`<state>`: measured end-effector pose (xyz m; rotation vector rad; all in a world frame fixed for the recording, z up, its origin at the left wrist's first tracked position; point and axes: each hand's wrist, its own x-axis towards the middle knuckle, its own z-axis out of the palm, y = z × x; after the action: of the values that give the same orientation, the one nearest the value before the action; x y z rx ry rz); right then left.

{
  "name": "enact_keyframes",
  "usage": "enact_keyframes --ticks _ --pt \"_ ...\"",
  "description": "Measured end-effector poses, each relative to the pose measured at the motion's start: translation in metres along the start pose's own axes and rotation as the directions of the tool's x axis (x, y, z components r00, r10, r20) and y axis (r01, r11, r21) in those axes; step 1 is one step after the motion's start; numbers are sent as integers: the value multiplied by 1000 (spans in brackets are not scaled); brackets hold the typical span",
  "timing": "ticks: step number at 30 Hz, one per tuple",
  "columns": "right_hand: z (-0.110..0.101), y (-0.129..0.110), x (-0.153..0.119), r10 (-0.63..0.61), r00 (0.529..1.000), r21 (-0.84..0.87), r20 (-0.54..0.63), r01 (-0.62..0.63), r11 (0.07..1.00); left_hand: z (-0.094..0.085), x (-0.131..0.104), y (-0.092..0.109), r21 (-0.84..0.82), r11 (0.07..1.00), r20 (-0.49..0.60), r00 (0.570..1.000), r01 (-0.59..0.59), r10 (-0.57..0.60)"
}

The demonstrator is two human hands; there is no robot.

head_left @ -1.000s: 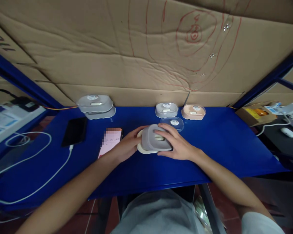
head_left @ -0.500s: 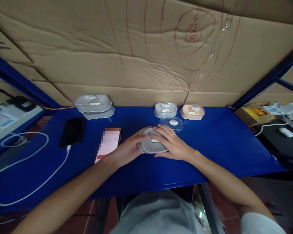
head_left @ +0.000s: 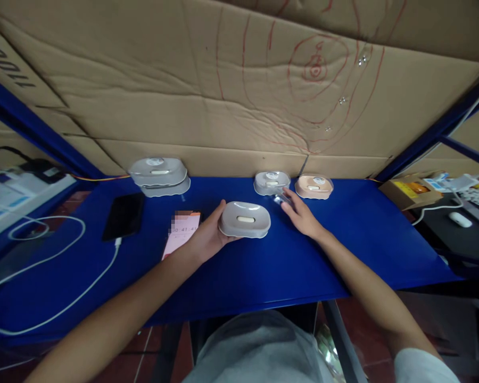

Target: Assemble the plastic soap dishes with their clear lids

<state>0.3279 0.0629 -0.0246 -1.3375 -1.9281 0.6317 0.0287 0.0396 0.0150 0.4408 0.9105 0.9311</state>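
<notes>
My left hand point(head_left: 212, 234) grips a grey oval soap box point(head_left: 245, 219) by its left end. The box has a wavy lower edge and a pale oblong piece in the middle of its top, and is held just over the blue table. To the right and farther back, my right hand point(head_left: 300, 214) has its fingers closed on a clear lid point(head_left: 278, 199), which is tilted and partly hidden by the fingers. Just behind that lid stands a grey box with a clear cover point(head_left: 272, 183). A peach-coloured box point(head_left: 314, 186) stands beside it.
Two stacked grey boxes point(head_left: 159, 176) stand at the back left of the blue table point(head_left: 239, 276). A dark phone point(head_left: 123, 215) with a white cable and a lit phone point(head_left: 181, 229) lie on the left. A cardboard wall point(head_left: 163, 106) rises behind the table.
My right hand has left the grey box and moved right and away from me to the clear lid, which is now lifted and tilted. My left hand still holds the box.
</notes>
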Motion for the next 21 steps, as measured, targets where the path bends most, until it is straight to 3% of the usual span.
enact_keyframes --ticks 2,4,8,12,15,21 --pt "14 -11 -6 -5 1000 87 7 4 996 2 -1 -2 -12 1000 11 1000 -3 3" --pt "25 -24 -14 -95 995 133 32 90 987 3 -3 -4 -15 1000 31 999 8 -8" --pt "37 -45 -30 -342 931 -76 126 353 933 4 -7 -10 -15 1000 125 992 18 -16" --pt "34 -51 -33 -382 906 -217 182 416 883 1 -8 -16 10 1000 170 985 0 -2" --pt "28 -49 -30 -398 896 -229 196 437 870 3 -9 -17 59 998 184 983 -20 9" --pt "18 -45 -25 -471 860 -167 197 503 848 5 -18 -16 184 968 243 962 -173 125"
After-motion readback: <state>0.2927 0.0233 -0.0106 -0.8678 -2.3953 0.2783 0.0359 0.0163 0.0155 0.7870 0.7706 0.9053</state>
